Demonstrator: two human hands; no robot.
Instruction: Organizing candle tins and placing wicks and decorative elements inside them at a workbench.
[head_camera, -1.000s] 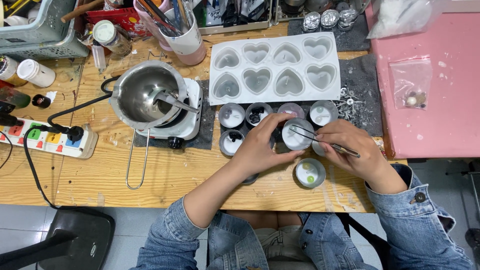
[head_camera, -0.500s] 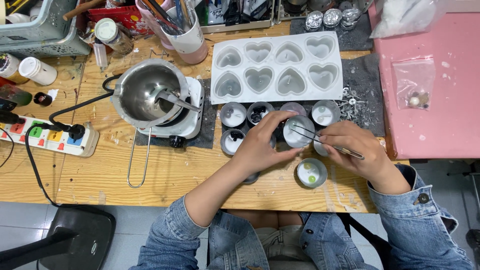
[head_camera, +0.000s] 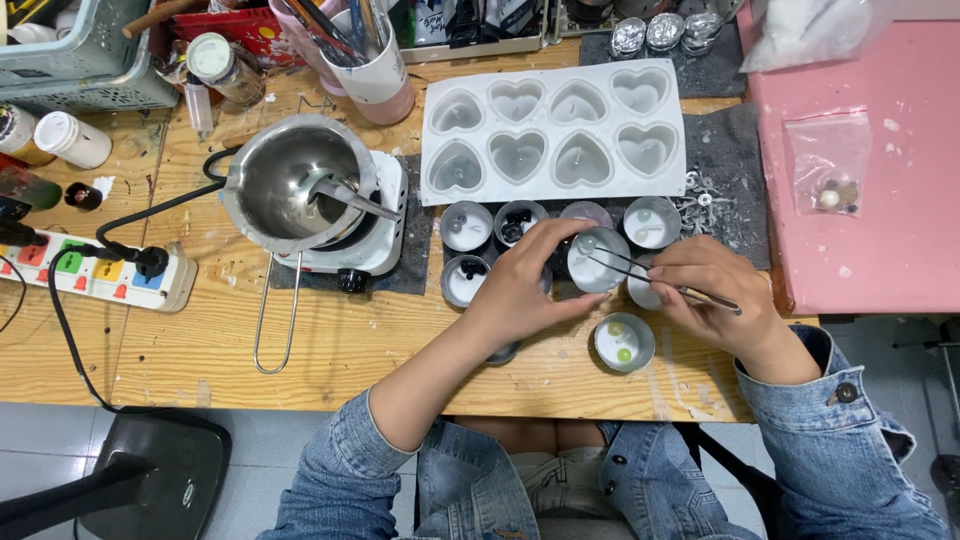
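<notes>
From the head camera, looking straight down, the person's left hand (head_camera: 520, 290) curls its grip around a small round tin cup (head_camera: 597, 260) filled with pale wax, steadying it on the wooden table (head_camera: 350, 350) just below the heart mould. The right hand (head_camera: 715, 290) is closed on a thin pair of metal tweezers (head_camera: 650, 277), whose tips reach over the wax in that cup; whether they pinch anything I cannot tell. Judging by how things lie, the work seems partly done: several little cups around the hands are already filled, one cup near the table edge (head_camera: 622, 342) carries small coloured beads on its wax, another cup at the right of the row (head_camera: 651, 222) shows pale beads too, and two cups (head_camera: 517, 224) hold dark bits. The cup in hand looks like the one being dressed now, and at least one cup beside the right hand seems plain so far. The white silicone heart mould (head_camera: 553, 130) already has wax and wicks in some of its hollows. To the left, a steel melting pot (head_camera: 290, 190) sits on a small white hot plate (head_camera: 375, 240), its long wire handle reaching toward the table edge, with a power strip (head_camera: 95, 275) further left. A small clear bag of beads (head_camera: 830, 165) lies on the pink surface (head_camera: 900, 220) to the right. The cups stand crowded, touching or nearly so, which leaves the tweezers little elbow room.
</notes>
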